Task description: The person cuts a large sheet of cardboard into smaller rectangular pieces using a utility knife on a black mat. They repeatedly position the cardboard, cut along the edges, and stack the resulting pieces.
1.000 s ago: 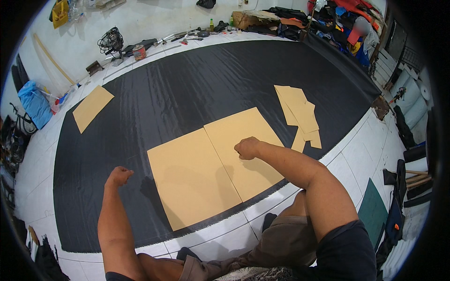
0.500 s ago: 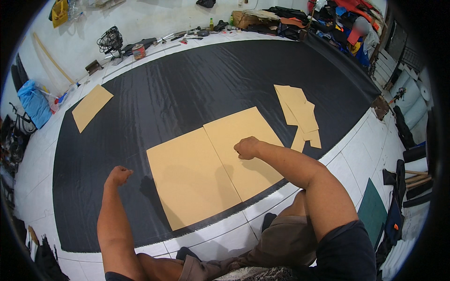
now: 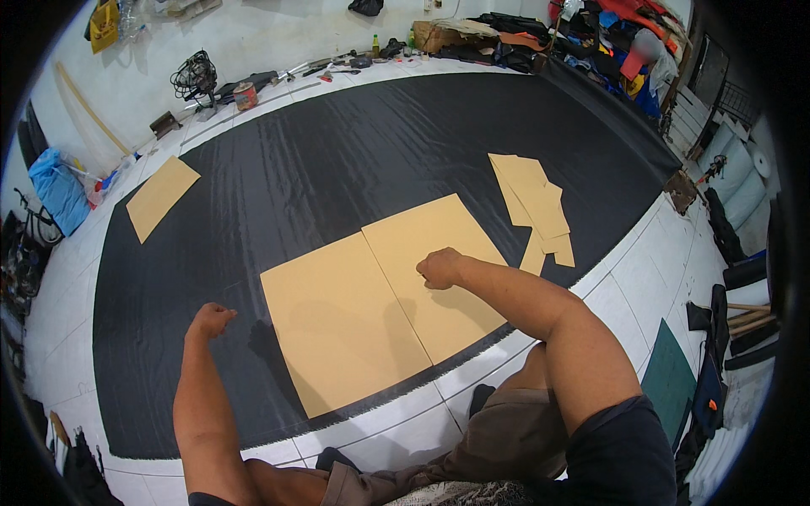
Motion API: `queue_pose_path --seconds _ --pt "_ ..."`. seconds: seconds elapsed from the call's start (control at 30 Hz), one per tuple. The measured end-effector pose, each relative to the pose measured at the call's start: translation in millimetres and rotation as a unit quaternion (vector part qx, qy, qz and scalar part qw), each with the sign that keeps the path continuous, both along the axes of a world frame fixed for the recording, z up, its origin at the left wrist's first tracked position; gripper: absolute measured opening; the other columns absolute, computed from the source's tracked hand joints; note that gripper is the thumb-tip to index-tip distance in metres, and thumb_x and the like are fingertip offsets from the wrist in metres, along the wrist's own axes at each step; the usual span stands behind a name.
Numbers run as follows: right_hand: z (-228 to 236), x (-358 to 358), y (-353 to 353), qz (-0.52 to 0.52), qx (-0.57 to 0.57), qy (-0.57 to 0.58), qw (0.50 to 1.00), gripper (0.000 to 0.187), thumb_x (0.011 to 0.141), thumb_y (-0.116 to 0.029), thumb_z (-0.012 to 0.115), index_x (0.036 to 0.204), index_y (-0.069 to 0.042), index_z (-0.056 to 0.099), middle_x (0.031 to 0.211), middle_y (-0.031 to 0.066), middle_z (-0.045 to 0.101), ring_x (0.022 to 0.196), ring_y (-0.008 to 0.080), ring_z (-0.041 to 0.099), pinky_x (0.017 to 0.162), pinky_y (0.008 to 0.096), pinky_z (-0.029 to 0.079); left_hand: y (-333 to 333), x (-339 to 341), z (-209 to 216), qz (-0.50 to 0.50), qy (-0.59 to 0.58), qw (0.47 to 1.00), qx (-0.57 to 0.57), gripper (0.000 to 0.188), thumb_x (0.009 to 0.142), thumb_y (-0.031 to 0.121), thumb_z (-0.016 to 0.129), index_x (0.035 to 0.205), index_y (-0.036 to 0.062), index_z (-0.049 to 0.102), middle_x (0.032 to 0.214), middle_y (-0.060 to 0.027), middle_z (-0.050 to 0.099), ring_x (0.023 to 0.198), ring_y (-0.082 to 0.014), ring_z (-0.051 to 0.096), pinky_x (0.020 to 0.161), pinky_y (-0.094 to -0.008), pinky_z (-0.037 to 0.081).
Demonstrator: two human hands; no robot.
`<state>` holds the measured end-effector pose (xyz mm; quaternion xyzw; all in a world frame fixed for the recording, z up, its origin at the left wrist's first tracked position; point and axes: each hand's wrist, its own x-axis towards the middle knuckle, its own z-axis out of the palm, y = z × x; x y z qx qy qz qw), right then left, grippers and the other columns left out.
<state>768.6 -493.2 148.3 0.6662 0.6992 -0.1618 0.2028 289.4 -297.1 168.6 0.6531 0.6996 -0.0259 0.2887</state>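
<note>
Two large tan cardboard panels, the left panel (image 3: 337,329) and the right panel (image 3: 456,232), lie edge to edge on a wide black sheet (image 3: 321,160) spread over the floor. Over the right panel, my right hand (image 3: 439,268) is closed, its knuckles up and its fingertips hidden. To the left of the panels my left hand (image 3: 211,320) hovers near the black sheet, fingers pinched together. Whatever either hand may hold is too small or hidden to make out. Shadows of my arms and body fall across the cardboard.
Smaller tan cardboard pieces (image 3: 540,202) overlap at the right, and one more cardboard piece (image 3: 163,198) lies far left. White floor tiles (image 3: 405,417) border the sheet. Along the wall stand a tin can (image 3: 245,96) and a caged fan (image 3: 195,76). A green mat (image 3: 669,375) lies at right.
The whole view has shifted very slightly. Both hands keep nearly the same pose and place, and the cardboard panels have not visibly moved on the sheet.
</note>
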Motion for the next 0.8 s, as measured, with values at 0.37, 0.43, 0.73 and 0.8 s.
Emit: queue_pose_path --seconds 0.37,0.43,0.73,0.8 --pt "-1 0 -1 -0.001 0.006 -0.001 1.000 0.033 0.084 -0.020 0.061 0.114 -0.006 0.069 0.114 0.0178 0.071 0.109 0.0332 0.067 0.089 0.0464 0.054 2 0 0 -0.021 0.008 1.000 -0.003 0.041 0.090 0.030 0.070 0.114 -0.0033 0.069 0.103 -0.0178 0.071 0.092 -0.0298 0.069 0.083 -0.0416 0.055" --pt "3 -5 1 0.000 0.005 0.006 1.000 0.034 0.084 -0.020 0.061 0.114 -0.006 0.068 0.114 0.0174 0.070 0.109 0.0331 0.067 0.089 0.0464 0.054 10 -10 -5 -0.029 0.019 0.999 -0.011 0.043 0.092 0.029 0.069 0.120 -0.0027 0.067 0.106 -0.0163 0.071 0.093 -0.0291 0.069 0.081 -0.0426 0.056" --pt "-15 8 1 0.001 -0.004 0.008 1.000 0.033 0.088 -0.029 0.062 0.112 -0.007 0.066 0.110 0.0158 0.070 0.106 0.0339 0.067 0.089 0.0479 0.053 9 -5 -11 -0.040 0.011 0.999 0.016 0.042 0.086 0.033 0.073 0.105 -0.0044 0.070 0.085 -0.0146 0.070 0.076 -0.0241 0.067 0.071 -0.0398 0.053" --pt "-14 7 2 0.002 -0.008 0.004 1.000 0.033 0.088 -0.028 0.062 0.112 -0.006 0.066 0.109 0.0171 0.070 0.106 0.0345 0.067 0.089 0.0483 0.053 12 -7 -11 -0.046 0.002 0.999 0.004 0.041 0.086 0.034 0.073 0.100 -0.0042 0.071 0.082 -0.0144 0.069 0.074 -0.0231 0.065 0.069 -0.0395 0.052"
